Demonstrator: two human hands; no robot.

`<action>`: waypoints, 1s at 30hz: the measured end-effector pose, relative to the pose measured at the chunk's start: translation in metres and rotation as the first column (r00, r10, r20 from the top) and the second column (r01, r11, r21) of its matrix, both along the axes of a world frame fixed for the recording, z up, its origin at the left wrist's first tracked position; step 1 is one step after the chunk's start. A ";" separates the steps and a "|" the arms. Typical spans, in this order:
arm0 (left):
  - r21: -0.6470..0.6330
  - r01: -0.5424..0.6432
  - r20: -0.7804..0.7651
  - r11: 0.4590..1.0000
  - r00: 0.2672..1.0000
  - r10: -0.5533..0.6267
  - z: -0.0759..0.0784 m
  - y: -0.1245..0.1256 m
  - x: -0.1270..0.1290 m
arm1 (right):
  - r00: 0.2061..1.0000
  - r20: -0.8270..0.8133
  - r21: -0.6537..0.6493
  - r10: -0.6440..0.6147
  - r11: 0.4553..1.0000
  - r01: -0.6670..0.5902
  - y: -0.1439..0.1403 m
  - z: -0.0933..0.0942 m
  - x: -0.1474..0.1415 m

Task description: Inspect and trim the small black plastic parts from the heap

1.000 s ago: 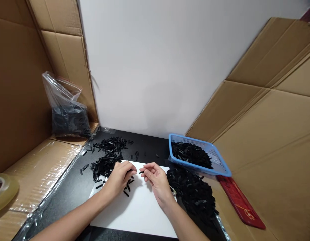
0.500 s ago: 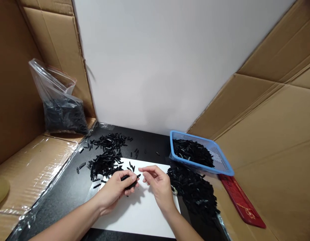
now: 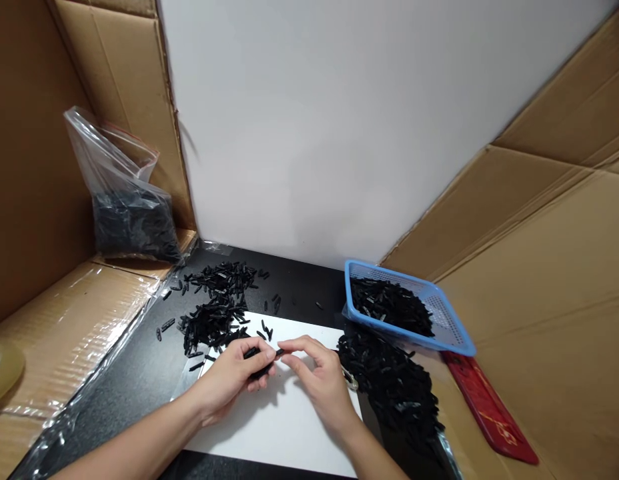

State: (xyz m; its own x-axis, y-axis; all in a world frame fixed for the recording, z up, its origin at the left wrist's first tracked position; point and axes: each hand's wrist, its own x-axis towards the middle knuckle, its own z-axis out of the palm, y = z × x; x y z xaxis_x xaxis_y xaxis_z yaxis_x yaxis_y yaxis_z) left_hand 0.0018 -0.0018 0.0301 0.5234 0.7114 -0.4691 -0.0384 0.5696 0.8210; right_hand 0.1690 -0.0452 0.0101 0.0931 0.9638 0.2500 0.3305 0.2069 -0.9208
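Note:
My left hand (image 3: 234, 373) is closed around several small black elongated pieces (image 3: 261, 371), with its thumb lying on top of them. One black piece (image 3: 279, 352) sticks out past the left thumb tip. My right hand (image 3: 322, 377) has thumb and forefinger at the outer end of that piece, in a pinch. Both hands are over a white sheet (image 3: 289, 433). Beyond the left hand, loose heaps of the same black pieces (image 3: 212, 323) spread across the sheet's edge and the dark tabletop. What exactly the pieces are, I cannot make out.
A larger black heap (image 3: 402, 387) lies right of my right hand, with a small metallic tool (image 3: 349, 380) partly hidden beside it. Behind stands a blue basket (image 3: 459, 333) of black pieces, near a red flat object (image 3: 489, 407). A filled zip bag (image 3: 132, 220) leans against cardboard at left.
My right thumb and forefinger have moved left and closed in on the protruding piece. The left hand keeps its grip. The whole view has shifted slightly.

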 end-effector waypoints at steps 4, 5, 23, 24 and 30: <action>-0.017 -0.005 0.080 1.000 0.997 0.007 -0.002 0.001 -0.002 | 0.988 -0.128 -0.070 -0.089 0.994 0.081 -0.001 -0.002 -0.002; -0.027 -0.009 0.102 1.000 0.995 0.012 -0.002 0.002 -0.002 | 0.985 -0.140 -0.077 -0.099 0.993 0.089 -0.001 -0.002 -0.001; -0.028 -0.043 0.081 0.999 0.996 0.045 0.001 0.003 -0.004 | 0.969 -0.207 -0.133 -0.134 0.985 0.107 -0.002 0.002 0.003; -0.027 -0.046 0.081 0.999 0.996 0.048 0.001 0.003 -0.004 | 0.969 -0.208 -0.138 -0.135 0.985 0.108 -0.002 0.001 0.003; 0.015 -0.045 0.057 0.999 0.997 0.044 0.000 0.003 -0.003 | 0.883 -0.456 -0.188 -0.110 0.982 0.026 0.000 -0.001 0.001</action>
